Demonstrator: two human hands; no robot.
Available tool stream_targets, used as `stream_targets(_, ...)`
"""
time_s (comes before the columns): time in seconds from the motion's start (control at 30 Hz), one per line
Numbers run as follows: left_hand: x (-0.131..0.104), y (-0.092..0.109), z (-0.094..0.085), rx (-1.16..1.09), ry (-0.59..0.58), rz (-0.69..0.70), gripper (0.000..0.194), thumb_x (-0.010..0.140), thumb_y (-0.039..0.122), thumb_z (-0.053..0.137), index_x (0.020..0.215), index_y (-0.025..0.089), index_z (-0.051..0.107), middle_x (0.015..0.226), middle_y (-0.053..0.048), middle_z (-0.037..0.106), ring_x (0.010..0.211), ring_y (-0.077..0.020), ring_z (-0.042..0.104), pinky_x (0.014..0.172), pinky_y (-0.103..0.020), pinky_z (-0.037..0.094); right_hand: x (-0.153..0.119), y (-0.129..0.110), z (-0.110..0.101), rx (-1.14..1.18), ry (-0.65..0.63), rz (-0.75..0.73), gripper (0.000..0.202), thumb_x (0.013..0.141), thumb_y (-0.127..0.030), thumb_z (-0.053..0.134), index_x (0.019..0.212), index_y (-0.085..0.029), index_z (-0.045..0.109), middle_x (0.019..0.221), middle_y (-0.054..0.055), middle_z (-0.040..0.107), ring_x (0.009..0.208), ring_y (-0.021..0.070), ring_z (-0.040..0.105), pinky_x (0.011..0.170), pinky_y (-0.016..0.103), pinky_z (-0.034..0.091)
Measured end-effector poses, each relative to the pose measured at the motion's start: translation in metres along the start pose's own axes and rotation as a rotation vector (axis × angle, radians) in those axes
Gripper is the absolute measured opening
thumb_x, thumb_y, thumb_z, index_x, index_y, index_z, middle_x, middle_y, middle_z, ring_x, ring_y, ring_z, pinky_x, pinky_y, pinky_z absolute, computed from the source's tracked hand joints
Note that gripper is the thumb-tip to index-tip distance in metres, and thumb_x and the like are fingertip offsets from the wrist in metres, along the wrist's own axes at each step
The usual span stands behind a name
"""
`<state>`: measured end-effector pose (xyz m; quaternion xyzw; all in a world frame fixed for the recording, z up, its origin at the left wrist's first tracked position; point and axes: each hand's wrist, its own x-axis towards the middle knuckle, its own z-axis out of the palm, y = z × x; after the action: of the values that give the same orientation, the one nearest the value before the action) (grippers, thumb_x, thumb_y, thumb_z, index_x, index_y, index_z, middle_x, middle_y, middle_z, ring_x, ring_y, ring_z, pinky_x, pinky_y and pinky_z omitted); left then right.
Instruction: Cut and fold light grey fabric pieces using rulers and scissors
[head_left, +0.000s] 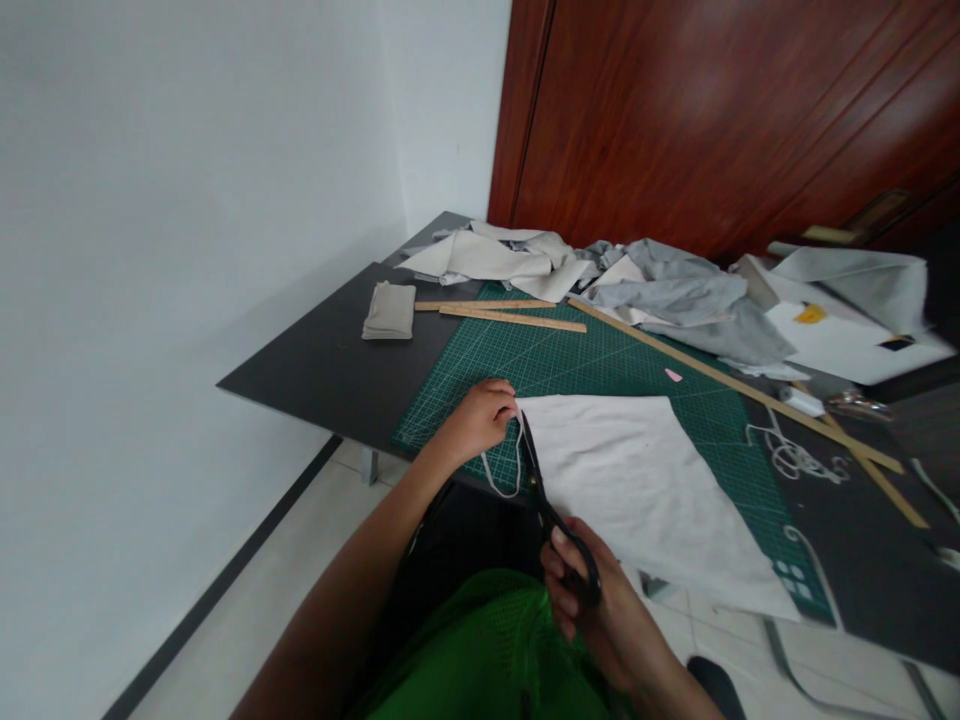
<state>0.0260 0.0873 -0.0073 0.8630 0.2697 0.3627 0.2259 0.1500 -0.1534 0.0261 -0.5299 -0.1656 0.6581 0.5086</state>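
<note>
A piece of white fabric (622, 470) lies on the green cutting mat (600, 365), its near edge hanging past the table's front. My left hand (486, 412) is closed in a pinch at the fabric's far left corner, on a narrow white strip (489, 478) that loops down below my fingers. My right hand (581, 580) grips the black handles of a pair of scissors (544, 490). The blades point away from me along the fabric's left edge, with their tips close to my left fingers. How far apart the blades are is hard to make out.
Wooden rulers (517, 320) lie behind the fabric, and a longer one (720, 375) slants to the right. A folded cloth stack (389, 310) sits at left. Fabric scraps (675, 290) are heaped at the back, beside a white box (847, 335). Thin white trimmings (795, 458) lie at right.
</note>
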Motion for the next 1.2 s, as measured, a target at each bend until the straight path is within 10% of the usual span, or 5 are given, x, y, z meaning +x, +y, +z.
stream_targets(1.2,0.001,-0.0008,0.0012,0.013,0.016,-0.036,0.027,0.084,-0.002,0.058,0.075,0.018,0.073,0.097,-0.007,0.076,0.103,-0.0216,0.072,0.098,-0.039,0.059,0.0009,-0.0061,0.0005,-0.081,0.01,-0.017,0.053,0.077,-0.062,0.083,0.104,-0.023,0.06,0.072,-0.008,0.05,0.046,0.0048,0.037,0.037,0.017,0.03)
